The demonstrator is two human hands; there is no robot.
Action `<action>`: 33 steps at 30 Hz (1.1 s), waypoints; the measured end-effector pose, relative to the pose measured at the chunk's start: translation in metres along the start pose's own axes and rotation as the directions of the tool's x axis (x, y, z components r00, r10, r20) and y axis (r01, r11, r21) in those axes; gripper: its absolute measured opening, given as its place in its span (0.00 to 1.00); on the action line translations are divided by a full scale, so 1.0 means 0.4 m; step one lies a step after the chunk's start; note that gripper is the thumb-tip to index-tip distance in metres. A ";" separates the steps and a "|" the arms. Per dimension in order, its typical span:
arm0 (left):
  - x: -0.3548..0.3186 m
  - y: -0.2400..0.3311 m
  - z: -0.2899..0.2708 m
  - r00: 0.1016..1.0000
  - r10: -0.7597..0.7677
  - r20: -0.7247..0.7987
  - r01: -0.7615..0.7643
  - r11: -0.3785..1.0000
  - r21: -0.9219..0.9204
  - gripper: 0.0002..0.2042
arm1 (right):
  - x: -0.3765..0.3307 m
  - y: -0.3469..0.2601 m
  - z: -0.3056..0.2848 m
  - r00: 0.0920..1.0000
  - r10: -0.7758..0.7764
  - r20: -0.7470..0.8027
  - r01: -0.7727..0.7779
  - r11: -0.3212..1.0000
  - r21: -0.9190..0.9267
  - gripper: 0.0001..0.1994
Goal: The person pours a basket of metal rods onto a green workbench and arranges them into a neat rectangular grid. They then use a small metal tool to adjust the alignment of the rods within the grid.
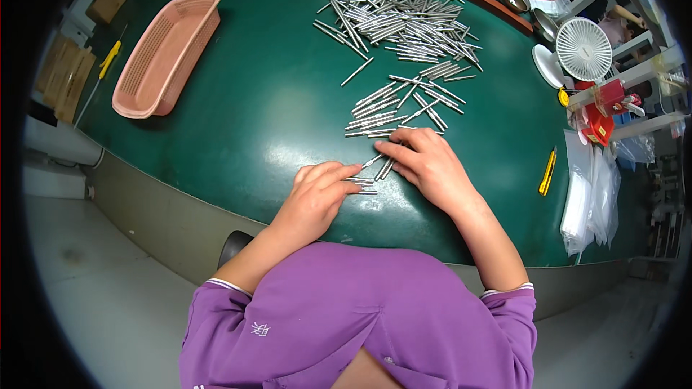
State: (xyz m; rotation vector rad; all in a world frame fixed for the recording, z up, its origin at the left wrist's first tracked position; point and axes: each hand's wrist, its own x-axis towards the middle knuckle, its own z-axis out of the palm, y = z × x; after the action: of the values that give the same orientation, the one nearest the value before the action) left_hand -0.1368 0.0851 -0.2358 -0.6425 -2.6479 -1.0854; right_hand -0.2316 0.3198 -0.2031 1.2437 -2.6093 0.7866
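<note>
Pressure is best kept light and the ends even while lining up the slim rods (pixel 366 192) near the front edge of the table (pixel 252 101), since round metal could roll. The left hand (pixel 311 199) has its grip curled low over several, and the right hand (pixel 430 166), its grip partly curled, meets others just beside; whether either pinches firmly, I cannot tell. Shiny, straight and hard-looking, more form a criss-crossed heap (pixel 389 27) toward the far edge.

The left hand (pixel 312 193) hides ends of metal rods (pixel 368 192), the right hand (pixel 428 161) partly covers others; below, the purple shirt (pixel 310 295) is cropped.
</note>
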 end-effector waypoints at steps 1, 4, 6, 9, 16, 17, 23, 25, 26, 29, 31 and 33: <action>-0.001 -0.001 0.000 1.000 0.006 0.000 -0.006 1.000 -0.002 0.14 | 0.001 0.001 -0.002 0.999 0.008 0.040 -0.007 1.000 -0.011 0.15; -0.003 0.011 -0.008 0.998 -0.063 -0.007 0.063 0.997 -0.050 0.15 | -0.006 0.011 -0.009 0.993 0.060 0.097 -0.056 0.997 -0.052 0.13; -0.004 0.007 -0.016 0.998 -0.066 0.015 0.066 0.996 -0.061 0.15 | -0.033 0.021 -0.007 0.990 0.132 0.049 -0.127 0.988 -0.088 0.12; -0.010 -0.009 -0.015 0.997 0.007 0.075 -0.002 0.998 -0.063 0.16 | -0.059 0.019 0.006 0.971 0.238 -0.017 -0.238 0.971 -0.023 0.11; 0.017 0.025 0.005 0.998 -0.051 0.046 0.052 0.999 -0.001 0.25 | -0.052 -0.047 0.031 0.968 0.246 0.045 -0.250 0.962 0.113 0.13; 0.014 0.018 0.005 0.994 -0.043 0.104 0.043 0.999 0.002 0.26 | -0.052 -0.026 0.022 0.964 0.266 -0.019 -0.264 0.962 0.073 0.12; 0.019 0.016 0.000 0.991 -0.017 0.134 0.026 0.998 -0.065 0.24 | -0.043 0.085 -0.014 0.914 0.366 -0.176 -0.393 0.906 -0.159 0.06; 0.019 0.020 -0.002 0.990 -0.026 0.141 0.039 0.995 -0.087 0.24 | -0.061 0.079 -0.016 0.883 0.440 -0.162 -0.466 0.861 -0.202 0.05; 0.018 0.022 -0.003 0.989 -0.032 0.145 0.047 0.994 -0.097 0.24 | -0.075 0.076 -0.019 0.866 0.476 -0.155 -0.500 0.836 -0.224 0.05; 0.014 0.022 -0.005 0.985 -0.032 0.168 0.046 0.996 -0.080 0.24 | -0.111 0.051 -0.046 0.865 0.483 -0.135 -0.501 0.838 -0.216 0.05; 0.015 0.021 -0.001 0.990 -0.027 0.140 0.040 0.995 -0.092 0.24 | -0.124 0.031 -0.067 0.889 0.454 -0.055 -0.456 0.874 -0.167 0.05; 0.015 0.021 0.003 0.992 -0.021 0.125 0.032 0.995 -0.092 0.24 | -0.124 0.002 -0.076 0.912 0.410 0.004 -0.407 0.908 -0.103 0.05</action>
State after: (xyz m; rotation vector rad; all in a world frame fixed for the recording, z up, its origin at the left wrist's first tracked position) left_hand -0.1381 0.0932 -0.2292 -0.7172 -2.7302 -1.2214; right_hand -0.2028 0.3697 -0.1947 0.6873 -2.9323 0.6873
